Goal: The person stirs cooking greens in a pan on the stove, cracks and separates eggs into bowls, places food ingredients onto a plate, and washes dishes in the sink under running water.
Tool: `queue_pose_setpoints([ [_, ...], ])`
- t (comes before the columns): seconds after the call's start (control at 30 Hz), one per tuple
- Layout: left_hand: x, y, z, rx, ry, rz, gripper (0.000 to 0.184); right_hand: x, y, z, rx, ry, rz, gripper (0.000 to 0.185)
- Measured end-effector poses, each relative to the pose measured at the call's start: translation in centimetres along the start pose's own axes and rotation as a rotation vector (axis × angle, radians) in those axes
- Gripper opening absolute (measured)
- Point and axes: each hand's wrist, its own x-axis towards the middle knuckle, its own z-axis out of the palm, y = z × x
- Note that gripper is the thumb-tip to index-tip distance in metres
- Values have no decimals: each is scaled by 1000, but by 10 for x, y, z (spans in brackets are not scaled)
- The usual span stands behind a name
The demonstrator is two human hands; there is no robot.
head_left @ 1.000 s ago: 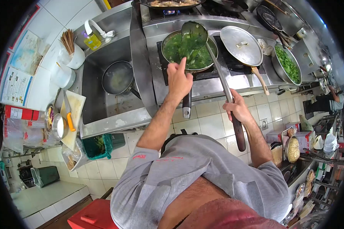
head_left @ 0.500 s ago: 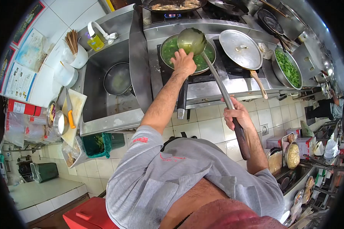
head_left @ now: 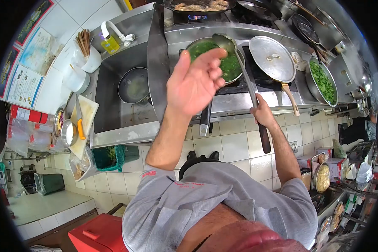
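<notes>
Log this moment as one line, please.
left hand: open, raised, palm toward camera | right hand: gripping ladle | ladle: head at pan of green food | rear burner: lit

the stove (head_left: pixel 235 100) carries a pan (head_left: pixel 234 80) and lidded skillet (head_left: pixel 272 61).

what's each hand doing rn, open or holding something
Left hand: open, palm showing, holding nothing.
Right hand: closed around the handle of the long ladle.

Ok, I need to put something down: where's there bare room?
Mainly the sink floor, speckled, between the frying pan and front rim. Crowded: the stovetop, with the greens pan and lidded pan; the cutting board, bearing the knife.
</notes>
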Motion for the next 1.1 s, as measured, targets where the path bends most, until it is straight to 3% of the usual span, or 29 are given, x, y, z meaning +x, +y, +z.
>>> queue_pose_setpoints([
  [0.07,-21,9,37,221,-290,-9,70,10,0,15,159,-52,140,59],
  [0.2,-43,3,87,417,-648,212,78,-3,-41,37,1010,-233,409,31],
  [0.23,-44,3,89,467,-721,221,81,2,-29,34,1274,-414,410,29],
  [0.27,-43,-6,91,448,-796,341,69,5,-20,29,1536,-597,406,27],
  [0.33,-43,-12,92,424,-868,461,61,-5,-14,26,1576,-604,397,25],
  [0.47,-41,-7,92,528,-874,614,75,-30,-30,15,1304,-491,266,31],
  [0.53,-46,-7,81,565,-767,651,79,-38,-38,10,1187,-424,236,34],
  [0.7,-75,-9,33,1073,102,291,63,-33,-38,-2,718,-289,62,48],
  [0.77,-82,-24,-6,1333,187,187,55,-32,-40,-7,398,-215,3,53],
  [0.8,-87,-32,-20,1328,167,172,55,-29,-36,-7,408,-194,9,53],
  [0.87,-95,-49,-42,1573,337,-15,50,-18,-20,-5,11,-100,-52,57],
  [0.9,-97,-54,-50,1569,301,-28,50,-5,-3,0,22,-69,-40,57],
  [0.97,-101,-64,-61,1594,371,-87,45,15,34,6,-507,134,-353,50],
  [1.0,-101,-64,-66,1583,300,-113,45,16,26,8,-627,50,-148,49],
  [1.1,-89,-73,-66,1845,236,1,38,8,17,13,-738,-23,-35,47],
])
